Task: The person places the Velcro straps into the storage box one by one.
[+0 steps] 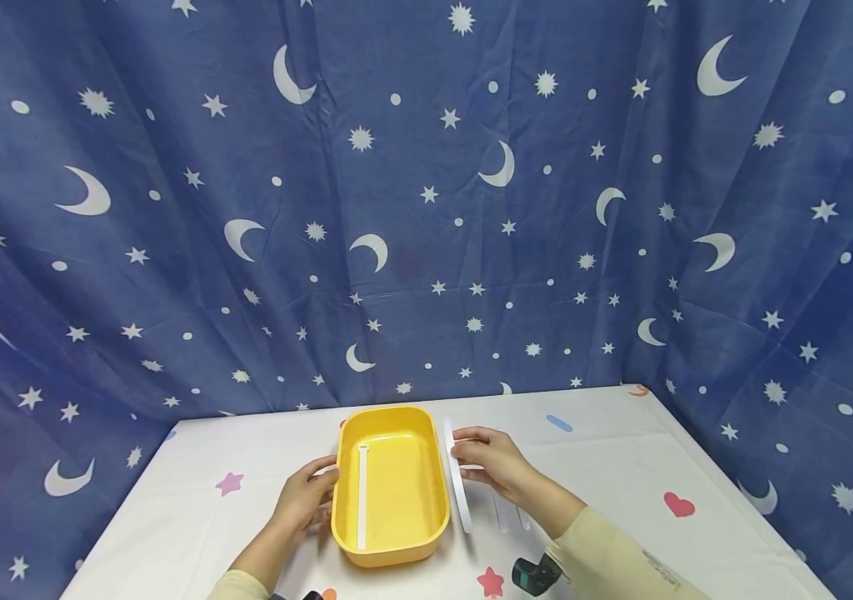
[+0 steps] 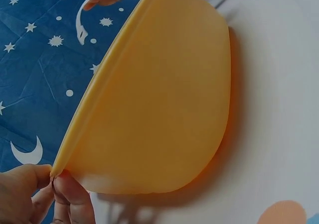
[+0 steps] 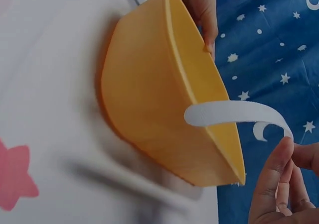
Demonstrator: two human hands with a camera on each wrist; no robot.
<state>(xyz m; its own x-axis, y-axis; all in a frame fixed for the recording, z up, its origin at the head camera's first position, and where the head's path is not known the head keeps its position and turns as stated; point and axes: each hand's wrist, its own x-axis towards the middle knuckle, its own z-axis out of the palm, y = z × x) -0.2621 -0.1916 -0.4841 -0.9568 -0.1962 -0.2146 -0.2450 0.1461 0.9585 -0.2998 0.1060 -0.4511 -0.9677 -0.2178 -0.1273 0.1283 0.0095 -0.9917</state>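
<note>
A yellow plastic tub (image 1: pixel 396 492) stands on the table, with one white strap (image 1: pixel 362 500) lying lengthwise inside it, along its left side. My left hand (image 1: pixel 301 498) pinches the tub's left rim between thumb and fingers. Just right of the tub, my right hand (image 1: pixel 494 460) pinches a second white strap (image 1: pixel 458 487) by its far part. In the right wrist view this held strap (image 3: pixel 234 112) curves out from the fingertips, and its rounded end overlaps the tub's rim. The left wrist view shows its slotted end (image 2: pixel 82 34) beyond the rim.
More white strips (image 1: pixel 501 512) lie on the white tablecloth (image 1: pixel 606 483) right of the tub, partly behind the right forearm. A blue curtain (image 1: pixel 411 208) with moons and stars closes off the back and sides. A black wrist device (image 1: pixel 535 575) sits near the right sleeve.
</note>
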